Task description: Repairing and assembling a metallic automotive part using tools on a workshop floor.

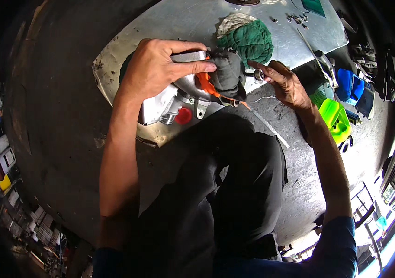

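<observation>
My left hand [148, 67] is closed on the upper part of a silvery cast-metal assembly [189, 88], its thumb and forefinger reaching across the top. Bright orange material [205, 83] shows under the thumb, beside a dark grey rounded part [227, 69] of the assembly. Below that part, a thin pale strip [271, 127] slants down to the right. To the right of the assembly, my right hand [290, 88] pinches a small round metal piece [258, 74] with a ring-shaped end; its exact kind is unclear. A red round cap [183, 116] sits low on the assembly.
A dented metal sheet [179, 23] lies under the work, with a green and white cloth [248, 39] and several small fasteners [297, 19] on it. Rightward are a long thin rod [311, 48], a blue container [349, 85] and a lime-green container [335, 121]. Clutter lines the left edge.
</observation>
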`<state>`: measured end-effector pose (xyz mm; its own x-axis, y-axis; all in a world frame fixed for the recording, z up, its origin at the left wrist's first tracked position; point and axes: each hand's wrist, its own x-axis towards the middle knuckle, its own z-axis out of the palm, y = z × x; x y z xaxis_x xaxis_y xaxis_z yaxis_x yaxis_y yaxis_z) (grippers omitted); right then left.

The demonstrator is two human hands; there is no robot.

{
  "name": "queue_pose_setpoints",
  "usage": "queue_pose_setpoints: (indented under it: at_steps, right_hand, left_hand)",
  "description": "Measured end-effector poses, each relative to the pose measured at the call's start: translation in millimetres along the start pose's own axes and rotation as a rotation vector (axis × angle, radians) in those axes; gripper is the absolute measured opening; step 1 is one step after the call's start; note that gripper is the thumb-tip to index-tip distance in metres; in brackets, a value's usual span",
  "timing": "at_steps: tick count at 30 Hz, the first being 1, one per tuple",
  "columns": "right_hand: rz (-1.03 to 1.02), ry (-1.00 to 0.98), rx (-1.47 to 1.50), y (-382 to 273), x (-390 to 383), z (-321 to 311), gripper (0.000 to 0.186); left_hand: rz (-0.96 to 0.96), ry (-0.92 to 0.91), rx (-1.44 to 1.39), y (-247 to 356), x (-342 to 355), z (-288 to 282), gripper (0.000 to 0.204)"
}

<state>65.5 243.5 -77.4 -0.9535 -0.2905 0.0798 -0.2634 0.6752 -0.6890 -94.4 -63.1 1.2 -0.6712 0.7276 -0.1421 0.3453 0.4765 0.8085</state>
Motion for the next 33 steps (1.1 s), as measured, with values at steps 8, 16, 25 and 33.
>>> queue_pose_setpoints:
  at_steps: [8, 16, 25, 33]
  right_hand:
    - [0.238, 0.184, 0.083, -23.7, 4.7, 16.6, 0.040]
    - [0.110, 0.025, -0.011, -13.3, 10.0, 0.2, 0.047]
    - [0.144, 0.156, 0.108, -7.0, 8.6, 14.4, 0.033]
    - [0.820, 0.245, 0.383, -64.5, 19.8, 17.7, 0.042]
  left_hand:
    - [-0.036, 0.119, -0.036, -1.9, -6.8, 6.9, 0.040]
    - [0.057, 0.043, -0.125, -14.7, 3.3, -7.3, 0.039]
    - [0.044, 0.078, -0.070, -9.9, 5.2, -7.6, 0.039]
    - [-0.013, 0.335, -0.030, 23.2, -16.9, 47.3, 0.033]
